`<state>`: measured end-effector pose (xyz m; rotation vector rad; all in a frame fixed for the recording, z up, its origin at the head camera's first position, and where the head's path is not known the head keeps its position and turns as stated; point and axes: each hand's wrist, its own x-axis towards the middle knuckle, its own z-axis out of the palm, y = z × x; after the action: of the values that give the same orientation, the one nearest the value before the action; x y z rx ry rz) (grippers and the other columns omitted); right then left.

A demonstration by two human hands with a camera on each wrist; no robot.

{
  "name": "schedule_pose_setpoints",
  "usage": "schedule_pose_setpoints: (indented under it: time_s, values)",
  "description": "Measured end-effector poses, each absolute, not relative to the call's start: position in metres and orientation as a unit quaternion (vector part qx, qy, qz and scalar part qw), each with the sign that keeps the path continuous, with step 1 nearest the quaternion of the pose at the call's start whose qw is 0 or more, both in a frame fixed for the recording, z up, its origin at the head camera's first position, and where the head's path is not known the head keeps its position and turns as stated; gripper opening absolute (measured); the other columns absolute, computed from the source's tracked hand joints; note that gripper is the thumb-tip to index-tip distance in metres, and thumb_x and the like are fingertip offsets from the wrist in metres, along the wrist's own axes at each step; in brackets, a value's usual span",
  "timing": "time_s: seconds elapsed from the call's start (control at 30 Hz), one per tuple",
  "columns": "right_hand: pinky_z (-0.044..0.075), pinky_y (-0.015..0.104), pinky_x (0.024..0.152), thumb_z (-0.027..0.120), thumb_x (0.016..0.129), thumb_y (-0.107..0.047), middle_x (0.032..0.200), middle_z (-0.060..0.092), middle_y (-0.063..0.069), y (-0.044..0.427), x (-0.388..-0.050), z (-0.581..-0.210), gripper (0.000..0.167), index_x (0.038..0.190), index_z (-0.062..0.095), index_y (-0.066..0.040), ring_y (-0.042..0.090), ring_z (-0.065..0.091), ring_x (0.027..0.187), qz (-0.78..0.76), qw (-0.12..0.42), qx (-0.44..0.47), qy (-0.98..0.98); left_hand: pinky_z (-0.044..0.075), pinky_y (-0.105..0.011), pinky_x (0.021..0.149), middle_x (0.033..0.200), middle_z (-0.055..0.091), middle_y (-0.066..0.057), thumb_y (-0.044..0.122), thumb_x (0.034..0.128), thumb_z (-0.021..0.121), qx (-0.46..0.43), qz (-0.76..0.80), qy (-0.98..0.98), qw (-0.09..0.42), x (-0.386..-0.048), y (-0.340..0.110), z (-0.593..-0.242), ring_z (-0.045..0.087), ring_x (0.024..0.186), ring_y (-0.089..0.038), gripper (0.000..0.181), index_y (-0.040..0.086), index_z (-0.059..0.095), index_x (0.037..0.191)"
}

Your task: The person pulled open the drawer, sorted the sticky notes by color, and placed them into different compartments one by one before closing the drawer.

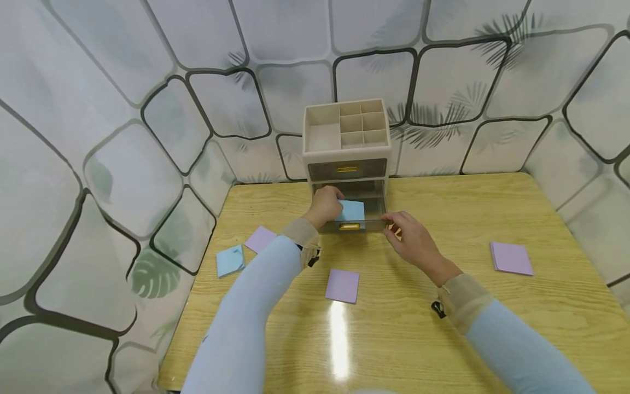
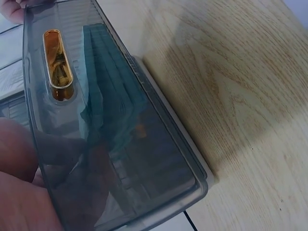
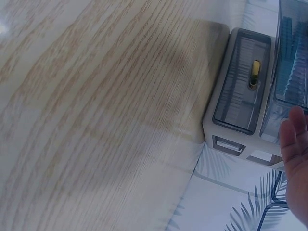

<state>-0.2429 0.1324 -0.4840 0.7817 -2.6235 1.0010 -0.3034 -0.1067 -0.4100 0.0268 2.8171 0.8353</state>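
Note:
A small desk organizer (image 1: 346, 155) stands against the back wall with its lower smoky clear drawer (image 1: 375, 225) pulled out. My left hand (image 1: 325, 206) reaches into this drawer from the left and grips a stack of light blue sticky notes (image 1: 352, 210) by its left side. The stack (image 2: 103, 82) also shows through the drawer front in the left wrist view, beside a gold handle (image 2: 57, 60). My right hand (image 1: 409, 236) holds the drawer's front right corner between fingers and thumb. The left fingertips are partly hidden.
Purple sticky notes lie in front of the organizer (image 1: 342, 285), at the left (image 1: 260, 239) and far right (image 1: 512, 258). A blue pad (image 1: 230, 261) sits near the left table edge. The upper drawer (image 1: 348, 169) is closed, below compartments on top. Patterned cloth surrounds the wooden table (image 1: 394, 339).

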Motion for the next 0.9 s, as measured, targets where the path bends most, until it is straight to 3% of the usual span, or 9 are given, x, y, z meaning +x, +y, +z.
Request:
schedule_pose_setpoints:
  time_s: [0.13, 0.3, 0.47, 0.57, 0.6, 0.67, 0.7, 0.83, 0.9]
  values:
    - [0.062, 0.046, 0.076, 0.071, 0.101, -0.004, 0.117, 0.070, 0.020, 0.132, -0.242, -0.484, 0.029, 0.130, 0.067, 0.000, 0.029, 0.069, 0.091, 0.341, 0.114, 0.267, -0.894, 0.050, -0.034, 0.083, 0.138, 0.071, -0.013, -0.003, 0.1009, 0.054, 0.015, 0.253, 0.962, 0.102, -0.305, -0.105, -0.412, 0.065, 0.111, -0.029, 0.037, 0.007, 0.073, 0.130]
    - [0.061, 0.046, 0.075, 0.071, 0.101, -0.005, 0.117, 0.070, 0.020, 0.132, -0.242, -0.483, 0.029, 0.130, 0.067, 0.000, 0.029, 0.069, 0.091, 0.342, 0.113, 0.265, -0.894, 0.053, -0.043, 0.111, 0.138, 0.071, -0.014, -0.002, 0.1012, 0.055, 0.029, 0.215, 0.970, 0.109, -0.306, -0.103, -0.412, 0.058, 0.140, -0.037, 0.036, 0.005, 0.071, 0.133]
    - [0.061, 0.046, 0.076, 0.070, 0.102, -0.004, 0.117, 0.070, 0.020, 0.133, -0.243, -0.484, 0.029, 0.130, 0.066, 0.000, 0.029, 0.069, 0.091, 0.340, 0.113, 0.265, -0.895, 0.052, -0.045, 0.115, 0.145, 0.067, -0.016, 0.001, 0.1018, 0.053, 0.043, 0.188, 0.974, 0.116, -0.305, -0.102, -0.412, 0.062, 0.136, -0.034, 0.040, 0.001, 0.067, 0.139]
    - [0.062, 0.046, 0.076, 0.070, 0.102, -0.005, 0.117, 0.070, 0.020, 0.132, -0.243, -0.484, 0.028, 0.130, 0.067, 0.000, 0.029, 0.069, 0.091, 0.341, 0.113, 0.266, -0.895, 0.058, -0.037, 0.100, 0.145, 0.067, -0.017, 0.000, 0.1004, 0.053, 0.046, 0.188, 0.975, 0.111, -0.304, -0.102, -0.412, 0.068, 0.099, -0.024, 0.042, -0.001, 0.066, 0.141]
    - [0.062, 0.046, 0.076, 0.070, 0.102, -0.005, 0.117, 0.070, 0.020, 0.133, -0.243, -0.484, 0.028, 0.130, 0.066, 0.000, 0.029, 0.069, 0.091, 0.342, 0.112, 0.266, -0.894, 0.056, -0.033, 0.092, 0.138, 0.071, -0.018, -0.001, 0.0998, 0.053, 0.047, 0.189, 0.975, 0.108, -0.304, -0.102, -0.412, 0.063, 0.083, -0.020, 0.042, -0.002, 0.067, 0.140]
    - [0.062, 0.046, 0.076, 0.070, 0.102, -0.005, 0.117, 0.070, 0.020, 0.133, -0.242, -0.483, 0.028, 0.130, 0.066, 0.000, 0.029, 0.069, 0.091, 0.343, 0.112, 0.266, -0.894, 0.046, -0.029, 0.072, 0.102, 0.078, -0.015, -0.004, 0.0964, 0.052, 0.049, 0.196, 0.974, 0.104, -0.304, -0.102, -0.412, 0.041, 0.062, -0.015, 0.029, -0.002, 0.076, 0.113]
    - [0.062, 0.046, 0.076, 0.070, 0.102, -0.004, 0.118, 0.069, 0.020, 0.133, -0.242, -0.483, 0.028, 0.130, 0.066, 0.000, 0.029, 0.069, 0.091, 0.343, 0.111, 0.266, -0.894, 0.041, -0.030, 0.070, 0.101, 0.077, -0.015, -0.004, 0.0958, 0.052, 0.050, 0.201, 0.973, 0.098, -0.303, -0.102, -0.412, 0.034, 0.060, -0.014, 0.029, -0.003, 0.076, 0.112]
    - [0.062, 0.046, 0.076, 0.069, 0.102, -0.004, 0.118, 0.070, 0.020, 0.133, -0.242, -0.483, 0.028, 0.130, 0.066, 0.000, 0.029, 0.069, 0.091, 0.344, 0.109, 0.266, -0.894, 0.052, -0.030, 0.075, 0.099, 0.071, -0.012, -0.001, 0.0998, 0.050, 0.054, 0.209, 0.974, 0.072, -0.296, -0.105, -0.410, 0.055, 0.076, -0.019, 0.022, 0.000, 0.072, 0.101]
    - [0.062, 0.046, 0.076, 0.070, 0.102, -0.004, 0.118, 0.070, 0.020, 0.133, -0.242, -0.483, 0.029, 0.131, 0.066, 0.000, 0.029, 0.070, 0.091, 0.344, 0.109, 0.266, -0.894, 0.058, -0.039, 0.098, 0.130, 0.071, -0.017, 0.004, 0.1054, 0.051, 0.061, 0.210, 0.974, 0.050, -0.289, -0.107, -0.407, 0.065, 0.106, -0.027, 0.030, -0.002, 0.071, 0.127]
